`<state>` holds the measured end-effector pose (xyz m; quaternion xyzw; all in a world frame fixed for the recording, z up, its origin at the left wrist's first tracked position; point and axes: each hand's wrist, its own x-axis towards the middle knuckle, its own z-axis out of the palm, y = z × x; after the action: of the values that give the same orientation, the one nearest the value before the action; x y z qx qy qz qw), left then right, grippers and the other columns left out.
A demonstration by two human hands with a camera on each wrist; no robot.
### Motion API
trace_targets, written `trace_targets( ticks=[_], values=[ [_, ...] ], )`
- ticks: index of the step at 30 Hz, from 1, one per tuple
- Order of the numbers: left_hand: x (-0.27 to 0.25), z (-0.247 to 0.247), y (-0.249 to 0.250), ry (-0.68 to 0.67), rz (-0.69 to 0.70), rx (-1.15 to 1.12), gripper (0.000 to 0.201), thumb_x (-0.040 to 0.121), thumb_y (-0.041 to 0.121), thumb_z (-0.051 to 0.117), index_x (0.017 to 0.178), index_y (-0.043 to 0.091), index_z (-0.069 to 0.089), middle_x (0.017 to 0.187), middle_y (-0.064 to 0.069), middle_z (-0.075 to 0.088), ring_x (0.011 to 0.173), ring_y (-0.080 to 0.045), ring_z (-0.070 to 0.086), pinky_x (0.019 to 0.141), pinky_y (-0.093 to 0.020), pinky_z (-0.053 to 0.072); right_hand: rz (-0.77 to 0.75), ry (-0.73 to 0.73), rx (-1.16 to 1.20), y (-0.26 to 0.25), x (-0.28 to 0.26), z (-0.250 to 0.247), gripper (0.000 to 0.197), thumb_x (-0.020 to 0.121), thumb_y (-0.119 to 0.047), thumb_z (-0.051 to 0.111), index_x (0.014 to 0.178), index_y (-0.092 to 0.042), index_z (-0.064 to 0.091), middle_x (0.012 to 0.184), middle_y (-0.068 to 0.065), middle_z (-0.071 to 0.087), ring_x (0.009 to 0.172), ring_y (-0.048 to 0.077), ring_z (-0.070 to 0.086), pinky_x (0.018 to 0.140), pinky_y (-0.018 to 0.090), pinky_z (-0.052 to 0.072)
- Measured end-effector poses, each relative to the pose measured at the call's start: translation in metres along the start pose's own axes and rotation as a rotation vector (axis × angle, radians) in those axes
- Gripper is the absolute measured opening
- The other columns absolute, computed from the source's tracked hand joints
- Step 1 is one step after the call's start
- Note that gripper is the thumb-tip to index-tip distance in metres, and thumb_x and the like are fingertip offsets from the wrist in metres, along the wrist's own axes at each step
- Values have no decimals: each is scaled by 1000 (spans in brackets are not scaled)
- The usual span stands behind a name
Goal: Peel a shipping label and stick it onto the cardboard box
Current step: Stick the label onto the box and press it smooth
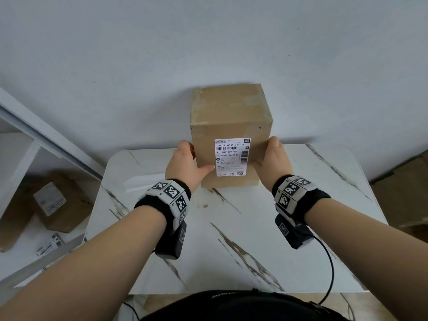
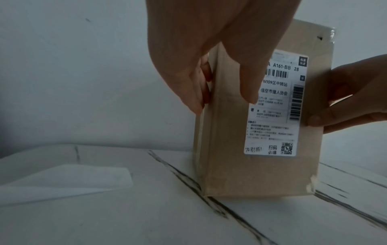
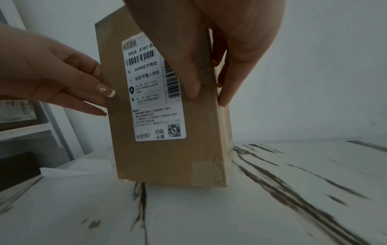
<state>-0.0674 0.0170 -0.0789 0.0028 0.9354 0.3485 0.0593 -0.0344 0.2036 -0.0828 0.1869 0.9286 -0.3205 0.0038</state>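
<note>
A tall brown cardboard box (image 1: 231,112) stands upright on the white marble table (image 1: 231,239), near its far edge. A white shipping label (image 1: 232,157) with barcodes lies flat on the face turned toward me. My left hand (image 1: 185,163) grips the box's left edge, thumb on the front beside the label (image 2: 272,116), fingers (image 2: 199,92) along the side. My right hand (image 1: 273,161) grips the right edge the same way, thumb on the front face by the label (image 3: 150,99), fingers (image 3: 225,92) round the side.
A white backing sheet (image 2: 62,180) lies on the table left of the box. Another labelled box (image 1: 58,202) and loose labels (image 1: 48,246) sit on a low shelf at left. More cardboard (image 1: 403,193) stands at right. A wall rises directly behind the box.
</note>
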Motion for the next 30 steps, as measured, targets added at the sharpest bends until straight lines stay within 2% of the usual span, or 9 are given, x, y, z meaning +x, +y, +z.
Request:
trace_targets(
  ticks=[4, 7, 11, 15, 20, 23, 30],
  values=[
    [8, 3, -3, -49, 9, -12, 54, 71, 24, 77, 112, 4, 48, 117, -15, 64, 108, -31, 62, 88, -45, 53, 44, -3, -30, -3, 6, 4, 28, 88, -1, 48, 115, 3, 40, 123, 23, 52, 107, 40, 54, 84, 40, 44],
    [13, 7, -6, -64, 10, -20, 49, 74, 21, 73, 112, 4, 48, 118, -14, 65, 109, -31, 63, 86, -46, 55, 70, -4, -14, -5, 9, 6, 26, 90, 1, 42, 115, 4, 40, 122, 24, 53, 108, 39, 54, 82, 39, 42],
    [15, 9, -8, -68, 16, -16, 45, 76, 20, 70, 113, 5, 48, 118, -13, 65, 109, -30, 63, 87, -45, 54, 78, -13, -8, -4, 9, 6, 26, 91, 0, 42, 117, 5, 39, 122, 25, 52, 110, 39, 53, 82, 38, 41],
    [14, 9, -9, -74, 19, 6, 45, 77, 20, 69, 114, 5, 48, 119, -13, 64, 109, -29, 63, 87, -45, 54, 94, -18, -4, -5, 7, 7, 27, 91, 0, 42, 117, 5, 39, 123, 25, 52, 110, 40, 52, 77, 35, 36],
    [11, 8, -9, -92, 11, 25, 46, 78, 20, 69, 116, 4, 47, 120, -13, 63, 109, -30, 63, 89, -45, 53, 114, -22, 7, -6, 5, 6, 25, 91, -1, 42, 115, 5, 42, 117, 25, 58, 107, 39, 55, 73, 35, 38],
    [10, 7, -10, -116, 6, 18, 46, 78, 20, 69, 116, 4, 48, 120, -14, 64, 109, -31, 63, 90, -45, 53, 123, -38, 18, -6, 2, 4, 26, 92, -3, 42, 116, 6, 45, 119, 25, 58, 110, 39, 55, 78, 36, 41],
    [5, 3, -12, -183, 3, -18, 41, 81, 18, 63, 118, 6, 51, 119, -14, 65, 108, -32, 62, 92, -45, 52, 197, -45, 29, -11, -4, 5, 27, 95, -9, 39, 118, 4, 47, 121, 23, 58, 110, 38, 56, 75, 34, 38]
  ],
)
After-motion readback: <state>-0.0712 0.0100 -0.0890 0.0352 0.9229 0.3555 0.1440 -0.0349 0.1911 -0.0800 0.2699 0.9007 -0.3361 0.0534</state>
